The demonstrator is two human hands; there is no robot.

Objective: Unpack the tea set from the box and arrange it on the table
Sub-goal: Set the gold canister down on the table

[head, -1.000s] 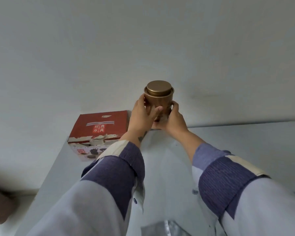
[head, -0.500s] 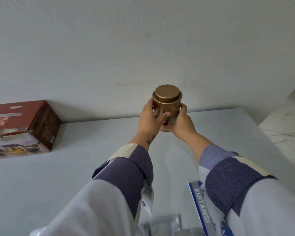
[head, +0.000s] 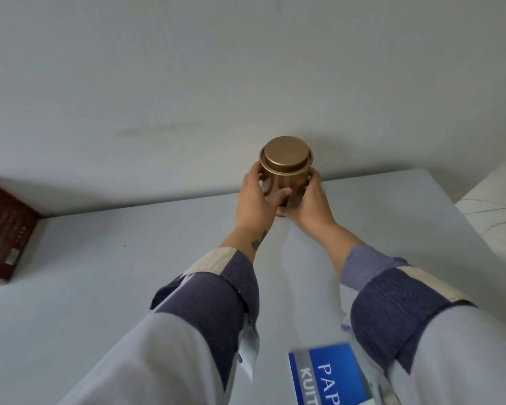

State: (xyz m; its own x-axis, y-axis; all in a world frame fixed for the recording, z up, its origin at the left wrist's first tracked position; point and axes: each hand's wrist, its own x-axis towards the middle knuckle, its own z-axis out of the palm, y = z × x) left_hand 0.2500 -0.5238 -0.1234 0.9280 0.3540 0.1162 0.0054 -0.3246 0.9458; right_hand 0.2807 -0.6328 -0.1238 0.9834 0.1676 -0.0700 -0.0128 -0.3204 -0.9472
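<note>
A round bronze tea tin (head: pixel 287 168) with a flat lid is held upright near the back edge of the pale grey table (head: pixel 114 276), close to the wall. My left hand (head: pixel 256 204) grips its left side, thumb curled across the front. My right hand (head: pixel 310 203) cups its right side and lower part. Whether the tin's base touches the table is hidden by my hands. The dark red tea set box (head: pixel 5 232) lies at the far left edge, only partly in view.
A blue and grey printed package (head: pixel 330 375) lies at the near edge between my sleeves. The wall runs right behind the table's back edge. The table's right edge (head: pixel 462 217) drops to a pale marbled floor (head: pixel 500 211).
The view has swung right, so the red box has slid to the left edge. Both hands have carried the tin right and toward the back of the table, still gripping it.
</note>
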